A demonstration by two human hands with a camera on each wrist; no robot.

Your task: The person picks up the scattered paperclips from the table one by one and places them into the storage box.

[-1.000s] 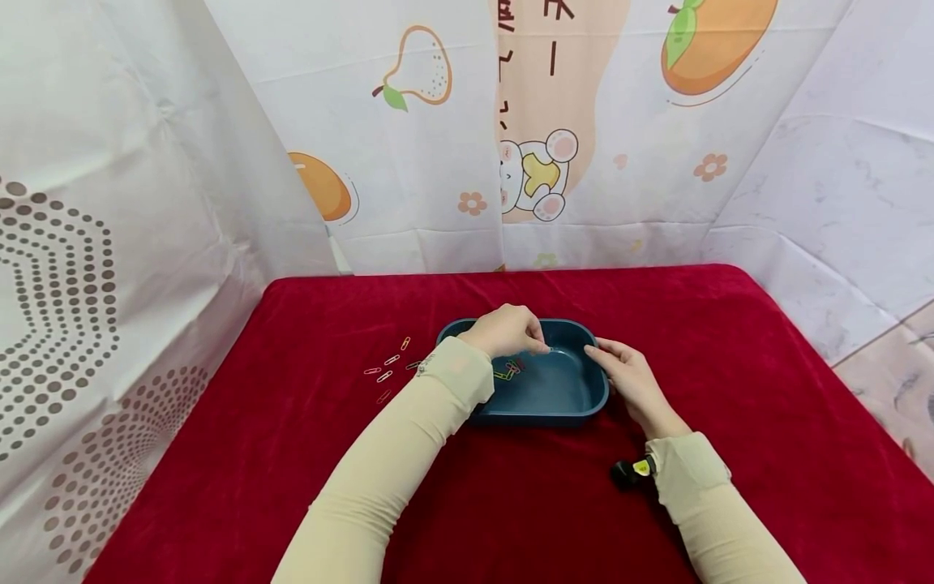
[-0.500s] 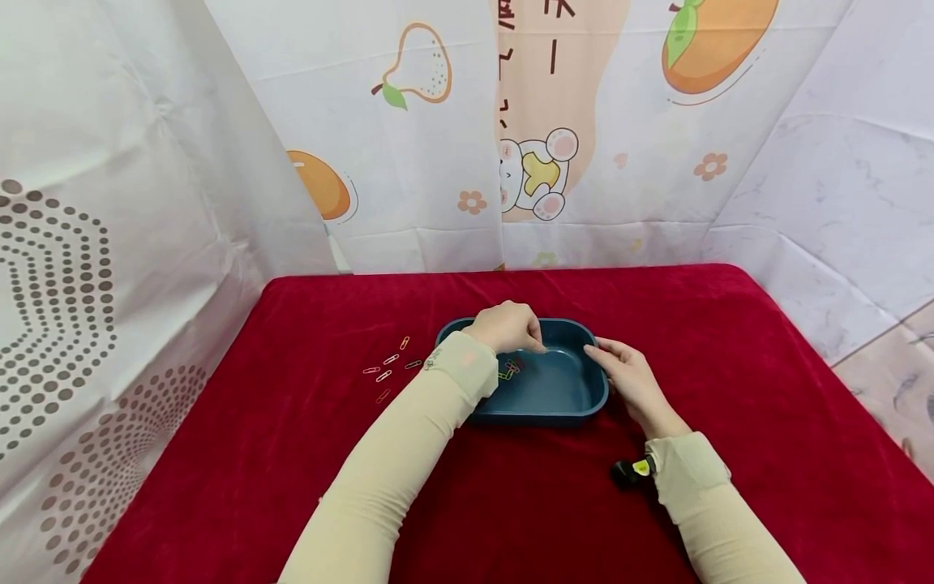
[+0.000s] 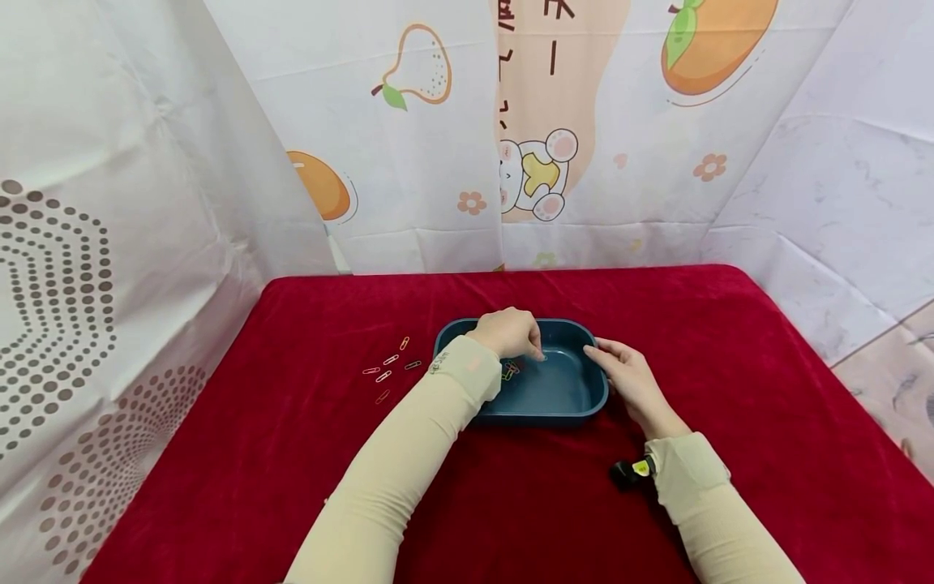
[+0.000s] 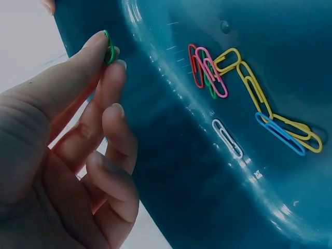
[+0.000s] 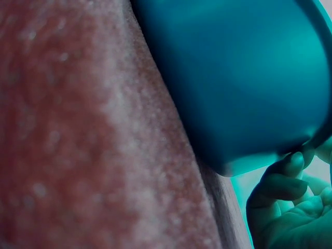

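A dark blue rectangular basin (image 3: pixel 550 396) with rounded corners sits mid-table. My left hand (image 3: pixel 508 332) reaches over its left part, fingers pointing down inside. In the left wrist view, thumb and forefinger of that hand pinch a green paper clip (image 4: pixel 110 49). Several paper clips lie on the basin floor: red (image 4: pixel 195 65), pink (image 4: pixel 220 85), yellow (image 4: pixel 254 88), blue (image 4: pixel 280 134), a white one (image 4: pixel 227 139) and a partly covered green one. My right hand (image 3: pixel 631 377) holds the basin's right rim, thumb on top and fingers outside below it.
Loose paper clips lie on the red cloth (image 3: pixel 306 454) left of the basin, among them a yellow one (image 3: pixel 404 343), a black one (image 3: pixel 413 364) and a pink one (image 3: pixel 371 371). Printed curtains (image 3: pixel 438 203) stand behind the table and along its sides.
My left hand has dipped slightly lower inside the basin, and its forearm has shifted a little to the right. My right hand and the basin stay put.
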